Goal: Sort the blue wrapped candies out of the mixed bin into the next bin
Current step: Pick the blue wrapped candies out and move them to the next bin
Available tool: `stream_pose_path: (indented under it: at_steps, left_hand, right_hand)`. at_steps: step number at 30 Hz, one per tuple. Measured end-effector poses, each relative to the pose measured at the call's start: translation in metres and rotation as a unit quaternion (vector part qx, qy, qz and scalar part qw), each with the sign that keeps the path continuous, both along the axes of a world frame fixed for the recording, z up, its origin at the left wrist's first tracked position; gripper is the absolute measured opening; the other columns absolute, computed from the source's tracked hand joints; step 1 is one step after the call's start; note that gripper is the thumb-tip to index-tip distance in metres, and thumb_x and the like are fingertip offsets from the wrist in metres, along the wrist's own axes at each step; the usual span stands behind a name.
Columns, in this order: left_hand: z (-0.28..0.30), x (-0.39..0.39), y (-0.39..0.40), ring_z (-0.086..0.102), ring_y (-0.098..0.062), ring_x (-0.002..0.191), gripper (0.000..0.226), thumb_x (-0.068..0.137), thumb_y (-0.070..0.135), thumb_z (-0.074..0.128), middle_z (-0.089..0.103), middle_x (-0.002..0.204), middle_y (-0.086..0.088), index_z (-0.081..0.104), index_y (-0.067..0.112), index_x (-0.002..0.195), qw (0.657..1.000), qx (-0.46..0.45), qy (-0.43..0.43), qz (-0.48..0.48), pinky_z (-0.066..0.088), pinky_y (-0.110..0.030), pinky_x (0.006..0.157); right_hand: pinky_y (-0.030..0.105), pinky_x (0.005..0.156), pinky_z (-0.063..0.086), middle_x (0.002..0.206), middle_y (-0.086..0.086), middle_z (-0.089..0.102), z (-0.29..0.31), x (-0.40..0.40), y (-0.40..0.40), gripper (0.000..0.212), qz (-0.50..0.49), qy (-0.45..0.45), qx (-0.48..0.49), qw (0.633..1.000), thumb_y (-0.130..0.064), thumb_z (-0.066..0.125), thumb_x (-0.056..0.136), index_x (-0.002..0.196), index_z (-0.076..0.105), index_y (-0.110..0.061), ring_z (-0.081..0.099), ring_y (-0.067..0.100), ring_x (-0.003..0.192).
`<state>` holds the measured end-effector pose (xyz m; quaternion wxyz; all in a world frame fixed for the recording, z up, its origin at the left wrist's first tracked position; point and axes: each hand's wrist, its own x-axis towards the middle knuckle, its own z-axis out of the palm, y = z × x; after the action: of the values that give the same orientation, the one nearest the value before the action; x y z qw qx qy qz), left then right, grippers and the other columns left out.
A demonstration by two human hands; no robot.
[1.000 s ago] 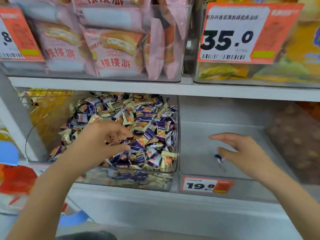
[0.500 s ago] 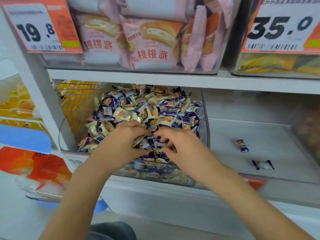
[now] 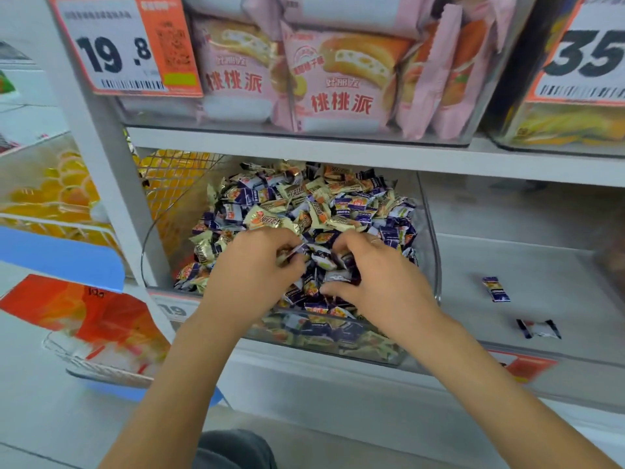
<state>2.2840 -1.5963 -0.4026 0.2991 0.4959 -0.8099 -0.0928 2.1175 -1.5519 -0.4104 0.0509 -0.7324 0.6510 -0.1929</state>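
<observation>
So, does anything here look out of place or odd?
Nothing looks spilled or damaged. The right bin holds only two blue candies: one lies further back, one near the front. Both hands dig in the mixed bin, where cream and blue candies lie heaped together.

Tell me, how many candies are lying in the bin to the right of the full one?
2. One blue wrapped candy lies near the middle of the next bin; a second candy, its wrapper white between dark ends, lies closer to the front edge. None seem hidden.
</observation>
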Motion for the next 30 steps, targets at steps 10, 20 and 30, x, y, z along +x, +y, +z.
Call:
stream_pose_path:
  at_steps: [10,20,30]
  left_hand:
    - [0.003,0.003,-0.001,0.062,0.003,0.077,0.012,0.081,0.015,0.072,0.065,0.076,0.015,0.072,0.019,0.092,0.990,0.112,0.088,-0.003,0.040,0.000,0.059]
    - [0.008,-0.008,0.003,0.061,0.002,0.085,0.018,0.079,0.019,0.074,0.067,0.087,0.015,0.066,0.033,0.085,0.980,0.128,0.148,-0.020,0.043,-0.009,0.070]
    - [0.012,-0.024,0.009,0.061,0.007,0.079,0.016,0.079,0.018,0.073,0.066,0.084,0.012,0.064,0.029,0.085,0.962,0.144,0.230,-0.027,0.042,0.001,0.064]
  right_hand:
    - [0.036,0.082,0.052,0.120,-0.001,0.062,-0.006,0.006,-0.010,0.040,0.014,-0.083,-0.023,0.996,-0.039,0.056,0.091,0.130,0.050,-0.035,0.061,0.019,0.101]
    - [0.005,0.070,0.037,0.097,-0.028,0.060,0.015,-0.012,0.002,0.022,0.015,-0.238,-0.075,0.968,-0.024,0.060,0.090,0.111,0.061,-0.033,0.056,0.002,0.082]
    - [0.036,0.060,0.047,0.072,-0.014,0.057,0.027,-0.101,0.039,0.022,-0.111,-0.344,-0.210,0.908,-0.011,0.063,0.088,0.088,0.061,-0.033,0.056,0.020,0.060]
